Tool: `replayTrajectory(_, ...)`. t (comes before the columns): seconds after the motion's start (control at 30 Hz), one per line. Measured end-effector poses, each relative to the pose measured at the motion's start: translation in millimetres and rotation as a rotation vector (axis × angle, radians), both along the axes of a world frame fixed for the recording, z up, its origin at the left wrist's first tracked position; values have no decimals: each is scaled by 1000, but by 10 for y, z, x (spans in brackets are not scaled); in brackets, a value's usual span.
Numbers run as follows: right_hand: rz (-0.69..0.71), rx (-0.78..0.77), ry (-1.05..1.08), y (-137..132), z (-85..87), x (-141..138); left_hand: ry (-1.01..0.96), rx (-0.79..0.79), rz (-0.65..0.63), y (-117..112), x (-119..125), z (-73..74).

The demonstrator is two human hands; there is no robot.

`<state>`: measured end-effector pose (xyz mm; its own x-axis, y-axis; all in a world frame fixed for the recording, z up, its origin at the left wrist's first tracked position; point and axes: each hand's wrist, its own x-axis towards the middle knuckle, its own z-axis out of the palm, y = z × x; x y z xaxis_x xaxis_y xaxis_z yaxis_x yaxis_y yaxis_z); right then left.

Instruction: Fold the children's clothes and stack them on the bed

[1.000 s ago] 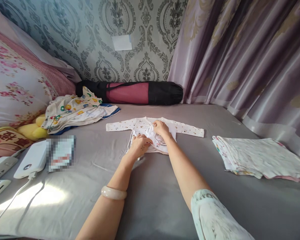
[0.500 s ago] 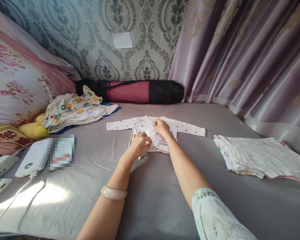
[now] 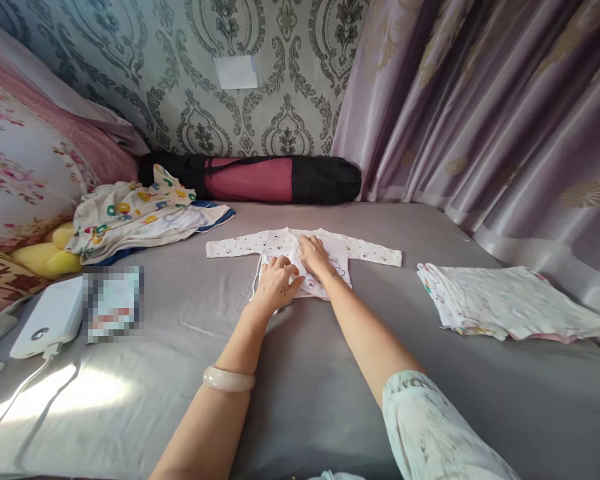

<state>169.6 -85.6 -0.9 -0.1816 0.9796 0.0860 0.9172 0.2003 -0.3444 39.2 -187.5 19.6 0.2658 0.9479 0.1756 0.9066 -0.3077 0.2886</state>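
Observation:
A small white baby shirt point(image 3: 342, 267) with dotted long sleeves lies spread on the grey sheet, its sleeves stretched out to both sides. A line drawing and some lettering show on its front. My left hand point(image 3: 279, 283) rests on the lower left of the shirt's front with the fingers apart. Thin white ties hang at the shirt's left side, close to that hand. Higher up, near the neckline, my right hand point(image 3: 314, 256) lies on the shirt with its fingers stretched over the fabric. Both palms face down, so the fabric under them is hidden.
A stack of folded clothes point(image 3: 505, 300) lies to the right. At the left are a heap of patterned clothes point(image 3: 130, 217), a yellow plush toy point(image 3: 45, 252), a white power bank point(image 3: 50, 317) with a cable and a blurred packet point(image 3: 114, 303). A black-and-red rolled bag point(image 3: 250, 179) lies against the wall.
My right hand has gone from pinching cloth near the neckline to lying on it. My left hand has let go of the lower edge and its fingers have spread. The view has shifted slightly.

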Motion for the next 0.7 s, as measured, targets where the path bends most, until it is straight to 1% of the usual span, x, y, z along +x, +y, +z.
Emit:
replayTrajectory(0.07, 41, -104, 81, 46, 65, 116, -21, 10, -58, 11, -7, -45)
replayTrajectory(0.13, 66, -200, 171, 79, 126, 258, -35, -27, -130, 28, -19, -100)
replayTrajectory(0.17, 65, -218, 192, 77, 146, 328, -37, -57, -153, 36, -26, -126)
replayTrajectory(0.23, 66, -204, 160, 20, 150, 444, -34, -126, -158, 51, -35, -163)
replayTrajectory(0.3, 85, -173, 56, -99, 106, 514, -26, -184, -133, 58, -41, -172)
replayTrajectory(0.4, 142, -142, -98, -302, -9, 549, 0, -248, -91, 52, -49, -147)
replayTrajectory(0.5, 179, -94, -167, -414, -88, 554, 25, -299, -70, 52, -62, -131)
replayTrajectory(0.6, 179, -81, -190, -430, -81, 554, 47, -320, -70, 74, -73, -141)
replayTrajectory(0.7, 183, -95, -203, -460, -13, 543, 71, -336, -94, 101, -81, -145)
